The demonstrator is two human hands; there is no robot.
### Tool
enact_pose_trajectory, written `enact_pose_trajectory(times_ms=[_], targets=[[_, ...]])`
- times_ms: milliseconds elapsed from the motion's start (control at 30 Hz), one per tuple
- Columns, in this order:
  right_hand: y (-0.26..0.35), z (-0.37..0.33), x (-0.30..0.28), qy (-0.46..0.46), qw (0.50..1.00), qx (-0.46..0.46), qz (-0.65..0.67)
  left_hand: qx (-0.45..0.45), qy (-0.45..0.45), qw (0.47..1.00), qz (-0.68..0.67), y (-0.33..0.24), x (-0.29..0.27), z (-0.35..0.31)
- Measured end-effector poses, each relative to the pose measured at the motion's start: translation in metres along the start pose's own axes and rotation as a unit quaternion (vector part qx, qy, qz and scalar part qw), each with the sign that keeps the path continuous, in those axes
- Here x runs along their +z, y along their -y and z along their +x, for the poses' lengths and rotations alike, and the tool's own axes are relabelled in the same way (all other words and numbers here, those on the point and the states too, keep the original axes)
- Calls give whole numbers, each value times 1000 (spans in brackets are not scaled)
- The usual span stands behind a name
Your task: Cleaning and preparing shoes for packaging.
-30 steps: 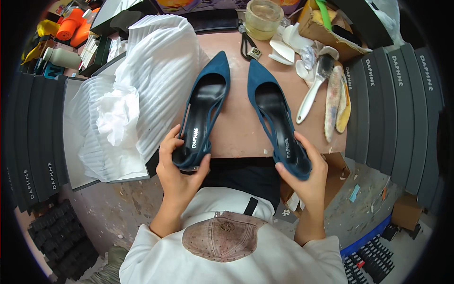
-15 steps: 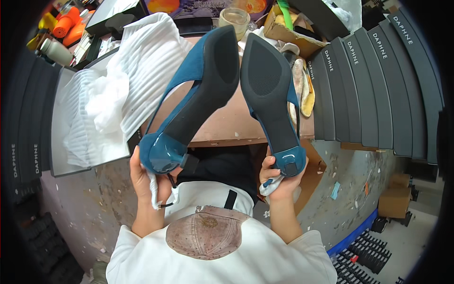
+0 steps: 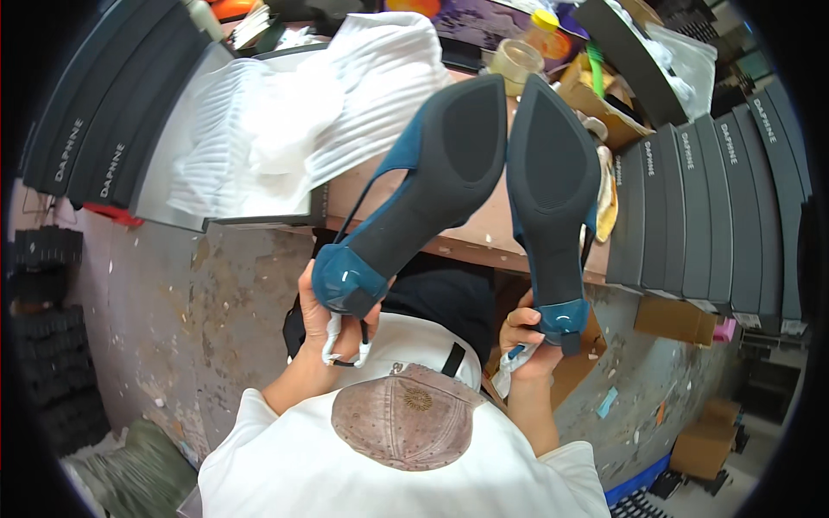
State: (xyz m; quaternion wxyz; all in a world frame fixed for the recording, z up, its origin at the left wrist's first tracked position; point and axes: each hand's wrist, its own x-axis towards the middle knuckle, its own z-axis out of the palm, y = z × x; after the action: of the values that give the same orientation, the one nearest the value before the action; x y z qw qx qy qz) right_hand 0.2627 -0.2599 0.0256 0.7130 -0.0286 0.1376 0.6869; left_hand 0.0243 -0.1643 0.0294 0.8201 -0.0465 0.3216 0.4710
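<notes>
Both shoes have swung further up since half a second ago, soles toward me and toes pointing away over the bench, and they sit closer together at the toes than before.

Far left, a row of dark boxes [image 3: 86, 138] leans by the bench edge. Next to them a heap of white paper [image 3: 294, 121] lies across an open box lid.

My left hand [image 3: 332, 324] is closed round the heel end of the left shoe [image 3: 423, 198], fingers wrapped behind the glossy teal heel cup; a scrap of white cloth [image 3: 332, 341] hangs from the same grip. That shoe tilts up and to the right, its black sole facing me, the slingback strap showing on its left side.

Just beside it, toes almost touching, stands the right shoe [image 3: 553, 181], nearly upright, sole also toward me. My right hand [image 3: 527, 345] pinches its heel from below, fingers tight on the teal block heel, with a bit of white tucked in the palm.

Behind the toes a jar [image 3: 516, 60] sits on the bench [image 3: 466, 246]. To the right, more dark boxes [image 3: 708, 207] stand on edge in a row, with brown cartons [image 3: 673, 319] on the floor below them.
</notes>
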Motion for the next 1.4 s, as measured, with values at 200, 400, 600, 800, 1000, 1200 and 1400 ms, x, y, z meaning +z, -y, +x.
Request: enact_pose_trajectory(times_ms=[200,400,600,800,1000,1200,1400], targets=[[21,8,9,20,975,-61,-213,-1,6,997,-79,0,-17,-4],[20,46,47,-19,486,-381,-787,-4,12,997,-70,1,-14,-1],[19,67,71,-39,150,-227,-961,-22,42,997,-55,-1,-18,3],[-56,72,111,303,88,-366,-876,-17,27,999,12,-1,-14,7],[-21,52,103,323,325,-336,-823,14,70,997,17,0,-14,11],[-59,69,108,333,117,-313,-882,-23,95,994,45,4,-2,15],[-50,58,101,209,141,-418,-873,-41,83,995,33,9,5,9]])
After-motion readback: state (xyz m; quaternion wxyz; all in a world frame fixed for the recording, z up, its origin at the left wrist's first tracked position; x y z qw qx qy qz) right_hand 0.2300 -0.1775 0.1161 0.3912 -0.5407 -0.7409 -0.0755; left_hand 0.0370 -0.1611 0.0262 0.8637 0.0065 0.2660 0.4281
